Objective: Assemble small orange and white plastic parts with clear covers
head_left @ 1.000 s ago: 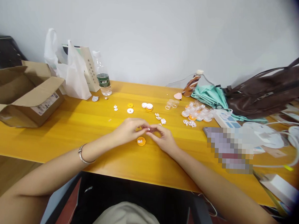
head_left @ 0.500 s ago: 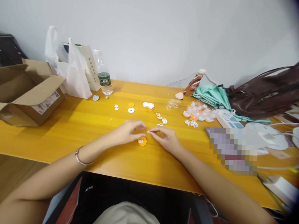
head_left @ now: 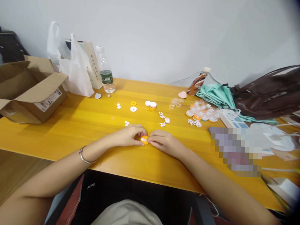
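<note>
1. At grip: round orange base [head_left: 145, 143], smooth plastic.
2. Beneath grip: tabletop [head_left: 128, 157], glossy, wood-grained.
3. Left of grip: bangle [head_left: 82, 157], polished metal; carton [head_left: 24, 112], matt cardboard.
4. Right of grip: handbag [head_left: 266, 95], smooth, leather-like; teal bundle [head_left: 216, 95], creased cloth.

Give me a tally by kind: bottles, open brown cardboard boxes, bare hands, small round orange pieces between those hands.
Clear plastic green-labelled bottle, brown cream-capped bottle: 2
Cardboard box: 1
Left hand, right hand: 2
Orange piece: 1
Total: 6

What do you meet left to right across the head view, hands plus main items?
Cardboard box → white plastic bag → water bottle → left hand → orange disc → right hand → brown-labelled bottle → dark brown bag
</note>
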A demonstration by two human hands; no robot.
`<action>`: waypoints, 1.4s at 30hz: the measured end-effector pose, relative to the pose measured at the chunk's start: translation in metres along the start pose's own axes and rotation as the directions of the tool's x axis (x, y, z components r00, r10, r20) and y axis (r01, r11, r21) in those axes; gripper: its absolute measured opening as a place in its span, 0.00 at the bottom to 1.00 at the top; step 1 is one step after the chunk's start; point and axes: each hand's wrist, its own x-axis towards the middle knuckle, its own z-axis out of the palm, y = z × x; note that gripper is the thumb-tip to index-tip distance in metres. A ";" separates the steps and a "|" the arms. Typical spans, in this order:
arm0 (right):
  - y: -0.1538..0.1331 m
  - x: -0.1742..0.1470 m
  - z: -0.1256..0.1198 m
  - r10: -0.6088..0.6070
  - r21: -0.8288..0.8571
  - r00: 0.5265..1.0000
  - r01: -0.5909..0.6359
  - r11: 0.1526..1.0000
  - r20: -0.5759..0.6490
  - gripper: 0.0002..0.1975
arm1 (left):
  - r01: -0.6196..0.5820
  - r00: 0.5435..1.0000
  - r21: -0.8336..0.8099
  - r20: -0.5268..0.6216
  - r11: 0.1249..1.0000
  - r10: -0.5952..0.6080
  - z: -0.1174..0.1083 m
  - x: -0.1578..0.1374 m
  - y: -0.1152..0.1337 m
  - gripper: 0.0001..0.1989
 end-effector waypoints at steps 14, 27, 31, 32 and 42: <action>-0.005 0.002 -0.002 0.078 0.111 0.996 -0.081 0.991 0.031 0.10 | -0.018 0.998 -0.173 0.058 0.985 0.028 0.000 0.000 -0.010 0.13; 0.001 -0.001 0.007 0.137 0.225 0.990 -0.138 0.965 0.017 0.08 | -0.045 0.996 -0.199 0.072 0.979 0.060 0.001 0.000 -0.014 0.13; -0.001 0.000 0.006 0.170 0.298 0.985 -0.168 0.940 0.020 0.08 | -0.039 0.996 -0.179 0.074 0.983 0.053 0.000 -0.001 -0.011 0.13; -0.002 0.001 0.006 0.200 0.324 0.980 -0.192 0.926 0.010 0.07 | -0.038 0.996 -0.176 0.071 0.984 0.051 0.000 -0.001 -0.011 0.13; -0.007 0.008 0.010 0.629 0.745 0.764 -0.502 0.441 0.143 0.17 | -0.140 0.990 -0.153 -0.004 0.978 0.141 0.000 -0.004 -0.010 0.17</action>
